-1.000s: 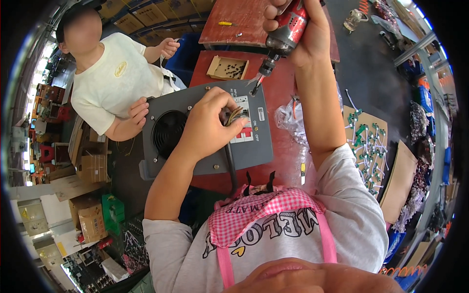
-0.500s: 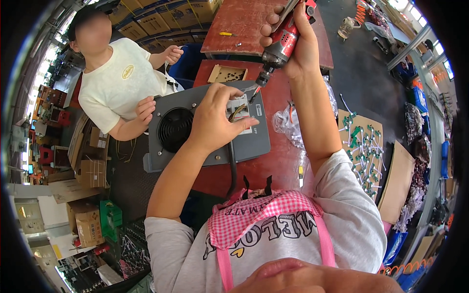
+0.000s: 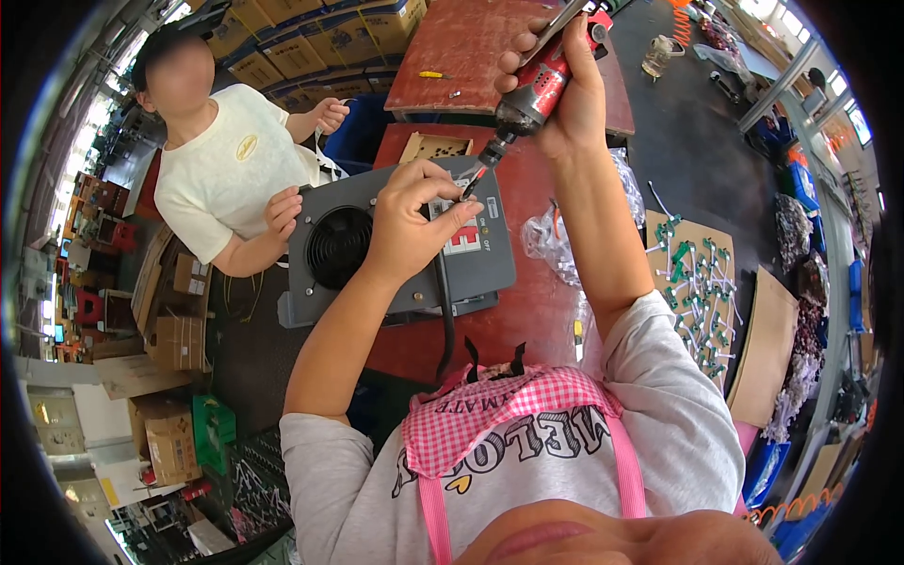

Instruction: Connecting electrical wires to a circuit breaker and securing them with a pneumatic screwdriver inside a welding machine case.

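The power driver [image 3: 521, 111], clasped by the right hand [image 3: 576, 99] over the grey case [image 3: 482, 273], appears rigid, weighty, best held by its body [image 3: 548, 77]; left hand [image 3: 410, 221] fingers crowd its bit [image 3: 478, 177], pinch not determinable.

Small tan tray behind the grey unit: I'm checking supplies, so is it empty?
Not empty: small dark pieces show inside the open-topped tray. How full it is, I cannot tell.

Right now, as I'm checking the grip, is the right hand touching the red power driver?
Touching. The head view shows the right hand wrapped around the red power driver.
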`<state>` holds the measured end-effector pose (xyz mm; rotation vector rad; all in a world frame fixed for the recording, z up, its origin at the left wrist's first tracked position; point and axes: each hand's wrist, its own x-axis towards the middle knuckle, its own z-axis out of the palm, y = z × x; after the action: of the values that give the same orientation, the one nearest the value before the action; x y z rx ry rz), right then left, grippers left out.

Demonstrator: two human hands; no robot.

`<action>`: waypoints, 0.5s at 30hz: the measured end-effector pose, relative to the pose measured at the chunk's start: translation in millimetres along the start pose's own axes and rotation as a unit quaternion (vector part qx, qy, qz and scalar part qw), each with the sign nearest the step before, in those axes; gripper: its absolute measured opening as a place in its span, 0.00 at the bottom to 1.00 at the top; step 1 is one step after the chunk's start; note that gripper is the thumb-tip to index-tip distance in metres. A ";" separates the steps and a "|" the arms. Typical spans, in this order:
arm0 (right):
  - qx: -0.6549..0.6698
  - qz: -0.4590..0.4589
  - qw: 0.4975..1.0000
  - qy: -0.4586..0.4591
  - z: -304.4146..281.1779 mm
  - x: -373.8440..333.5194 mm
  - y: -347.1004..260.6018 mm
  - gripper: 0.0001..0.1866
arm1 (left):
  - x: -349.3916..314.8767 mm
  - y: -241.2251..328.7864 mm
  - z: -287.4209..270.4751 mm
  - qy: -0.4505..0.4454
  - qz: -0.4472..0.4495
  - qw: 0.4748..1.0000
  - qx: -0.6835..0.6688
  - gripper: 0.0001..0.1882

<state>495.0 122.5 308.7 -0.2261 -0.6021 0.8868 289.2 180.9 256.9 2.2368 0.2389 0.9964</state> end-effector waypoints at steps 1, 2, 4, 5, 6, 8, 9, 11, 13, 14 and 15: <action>-0.001 -0.003 1.000 0.000 1.2 -1.0 0.1 0.22 | 0.6 -0.2 0.2 0.004 0.011 1.000 0.004 0.11; -0.018 -0.008 1.000 0.003 1.5 -2.3 0.6 0.22 | 1.4 0.8 0.5 0.002 0.014 1.000 0.002 0.11; -0.040 -0.016 0.999 0.005 0.6 -5.0 1.3 0.21 | 1.8 3.3 0.6 0.006 0.030 0.999 0.012 0.11; -0.040 -0.017 0.999 0.005 1.4 -6.2 0.5 0.21 | 1.6 3.6 -0.4 0.006 0.031 0.999 0.011 0.11; -0.044 -0.025 0.999 -0.001 2.5 -7.6 -0.3 0.21 | 1.8 2.8 -1.9 0.005 0.033 0.999 0.011 0.11; -0.048 -0.034 0.998 -0.005 5.6 -11.1 -1.9 0.21 | 0.6 3.5 -2.3 0.004 0.034 0.999 0.010 0.11; -0.050 -0.043 0.998 -0.003 8.3 -12.3 -3.5 0.21 | 0.0 4.4 -2.1 0.006 0.032 0.999 0.001 0.11; -0.051 -0.055 0.997 -0.003 13.3 -14.0 -5.0 0.21 | -0.6 6.3 -2.8 0.008 0.033 0.999 -0.007 0.12; -0.094 -0.067 0.993 -0.025 17.1 -16.8 -5.9 0.21 | -2.1 8.3 -2.1 0.007 0.057 0.998 0.009 0.12; -0.094 -0.069 0.993 -0.025 20.2 -17.9 -6.0 0.21 | -2.5 9.5 -2.9 0.005 0.058 0.998 0.009 0.12; -0.121 -0.082 0.989 -0.030 24.5 -18.5 -5.7 0.23 | -3.0 10.6 -4.7 0.009 0.066 0.997 0.024 0.12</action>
<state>475.7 103.1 323.8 -0.3650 -0.7747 0.6619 282.8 174.0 264.2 2.3132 0.1259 1.0911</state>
